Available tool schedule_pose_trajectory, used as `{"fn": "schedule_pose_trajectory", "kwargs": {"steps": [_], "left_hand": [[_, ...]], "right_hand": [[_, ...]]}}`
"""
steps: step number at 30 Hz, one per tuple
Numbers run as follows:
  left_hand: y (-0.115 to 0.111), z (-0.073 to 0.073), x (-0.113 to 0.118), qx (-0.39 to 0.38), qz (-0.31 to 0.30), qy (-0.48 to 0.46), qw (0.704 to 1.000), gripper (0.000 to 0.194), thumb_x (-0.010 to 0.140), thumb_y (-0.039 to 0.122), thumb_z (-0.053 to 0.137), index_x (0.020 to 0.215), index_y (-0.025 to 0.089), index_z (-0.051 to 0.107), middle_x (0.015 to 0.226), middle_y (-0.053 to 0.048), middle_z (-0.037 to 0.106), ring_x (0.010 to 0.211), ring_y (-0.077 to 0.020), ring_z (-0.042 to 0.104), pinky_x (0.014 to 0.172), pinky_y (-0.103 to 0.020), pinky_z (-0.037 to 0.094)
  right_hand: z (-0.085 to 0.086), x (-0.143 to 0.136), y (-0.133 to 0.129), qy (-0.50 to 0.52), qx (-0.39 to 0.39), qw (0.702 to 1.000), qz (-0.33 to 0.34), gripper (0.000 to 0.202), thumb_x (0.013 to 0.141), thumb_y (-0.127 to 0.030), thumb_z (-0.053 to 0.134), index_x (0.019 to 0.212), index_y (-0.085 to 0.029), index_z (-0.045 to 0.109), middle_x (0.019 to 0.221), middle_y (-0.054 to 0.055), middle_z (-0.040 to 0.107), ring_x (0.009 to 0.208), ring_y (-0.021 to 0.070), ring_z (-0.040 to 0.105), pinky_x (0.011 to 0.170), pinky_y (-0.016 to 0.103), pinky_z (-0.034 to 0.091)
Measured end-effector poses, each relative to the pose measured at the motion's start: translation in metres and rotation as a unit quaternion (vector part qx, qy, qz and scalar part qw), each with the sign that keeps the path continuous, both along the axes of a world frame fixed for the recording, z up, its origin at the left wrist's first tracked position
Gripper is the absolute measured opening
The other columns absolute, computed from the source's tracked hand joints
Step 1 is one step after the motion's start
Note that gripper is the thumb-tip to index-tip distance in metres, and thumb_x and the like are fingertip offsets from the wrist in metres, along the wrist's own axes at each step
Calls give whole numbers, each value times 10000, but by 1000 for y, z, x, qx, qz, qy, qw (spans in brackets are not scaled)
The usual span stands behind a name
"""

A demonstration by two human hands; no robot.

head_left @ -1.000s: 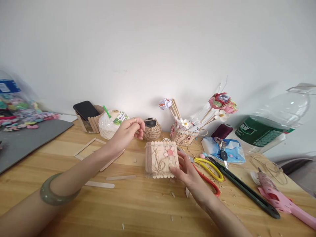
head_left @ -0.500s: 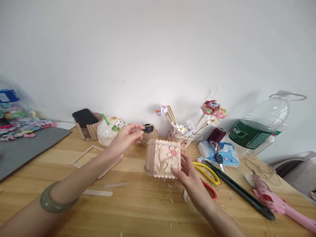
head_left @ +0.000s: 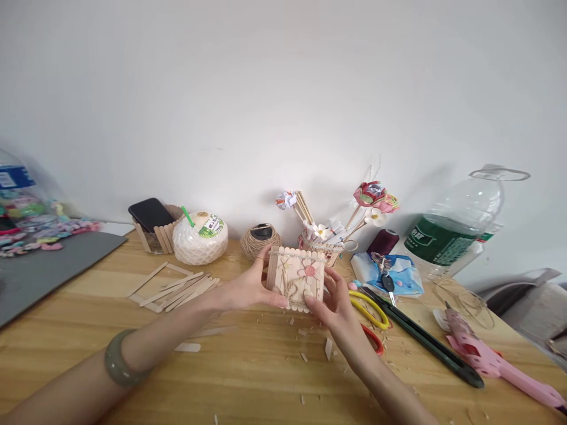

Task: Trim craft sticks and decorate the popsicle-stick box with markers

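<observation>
Both hands hold a small box of wooden craft sticks (head_left: 296, 278), trimmed with twine and a pink flower, just above the wooden table. My left hand (head_left: 257, 283) grips its left side, thumb at the lower front edge. On the right side my right hand (head_left: 333, 298) holds it, thumb on the lower front, the other fingers partly hidden behind. Behind the box stand a ball of twine (head_left: 260, 241) and a decorated holder (head_left: 328, 252) with paper flowers.
Loose craft sticks (head_left: 181, 290), a white coconut (head_left: 200, 239) and a phone (head_left: 153, 213) in a stick holder lie left. Scissors with yellow handles (head_left: 370, 310), a dark green tool (head_left: 429, 339), a pink glue gun (head_left: 487, 357) and a large bottle (head_left: 447, 233) are right.
My left hand has come down from beside the twine ball and taken hold of the box's left side. The box has turned a little, its flower side facing me more.
</observation>
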State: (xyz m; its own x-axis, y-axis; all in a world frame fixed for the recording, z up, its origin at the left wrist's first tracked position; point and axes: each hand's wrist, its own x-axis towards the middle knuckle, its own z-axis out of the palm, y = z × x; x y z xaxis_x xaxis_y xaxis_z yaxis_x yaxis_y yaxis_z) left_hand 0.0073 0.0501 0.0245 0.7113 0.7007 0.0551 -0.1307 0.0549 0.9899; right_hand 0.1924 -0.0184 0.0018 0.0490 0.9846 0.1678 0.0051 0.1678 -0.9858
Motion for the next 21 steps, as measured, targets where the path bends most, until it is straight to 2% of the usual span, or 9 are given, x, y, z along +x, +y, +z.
{"fn": "schedule_pose_trajectory", "kwargs": {"steps": [4,7,10,13,17,21], "left_hand": [[-3,8,-2,-33,15,37,999,1219,598,146,771,1410,279,-128,1424,-135,372,1283,-254,392,1045,-441,322],[-4,9,-2,-35,12,69,997,1245,570,172,791,1415,266,-119,1438,-148,341,1285,-270,385,1047,-447,319],[-5,7,-2,-31,12,90,995,1248,553,192,803,1422,251,-90,1426,-161,352,1281,-278,386,1054,-453,305],[-5,5,-1,-36,14,97,995,1235,552,184,799,1423,239,-74,1401,-174,382,1262,-286,408,1043,-466,312],[-5,10,-1,-53,33,103,993,1222,559,174,788,1418,227,-80,1389,-182,396,1255,-290,421,1043,-475,307],[-4,19,-4,-50,74,73,993,1077,589,175,773,1397,265,68,1363,-143,448,1242,-275,442,1036,-450,334]], "right_hand": [[-2,6,0,-143,75,984,-78,598,772,-390,654,1226,-277,282,1385,94,318,1277,249,337,1036,463,315],[0,11,0,-222,132,956,-138,516,797,-367,631,1218,-281,344,1294,77,388,1192,249,396,977,441,367],[3,13,-2,-295,208,918,-164,307,827,-309,608,1106,-275,485,1094,62,484,1028,237,476,875,411,411],[4,13,-3,-349,258,890,-142,38,860,-232,566,896,-239,573,873,39,534,848,209,520,757,358,427],[2,10,-8,-376,280,880,-75,130,892,-204,498,772,-213,547,761,27,558,717,170,546,633,276,441],[0,1,-19,-422,296,857,4,182,921,-274,443,790,-207,550,733,27,602,635,149,567,548,239,425]]}}
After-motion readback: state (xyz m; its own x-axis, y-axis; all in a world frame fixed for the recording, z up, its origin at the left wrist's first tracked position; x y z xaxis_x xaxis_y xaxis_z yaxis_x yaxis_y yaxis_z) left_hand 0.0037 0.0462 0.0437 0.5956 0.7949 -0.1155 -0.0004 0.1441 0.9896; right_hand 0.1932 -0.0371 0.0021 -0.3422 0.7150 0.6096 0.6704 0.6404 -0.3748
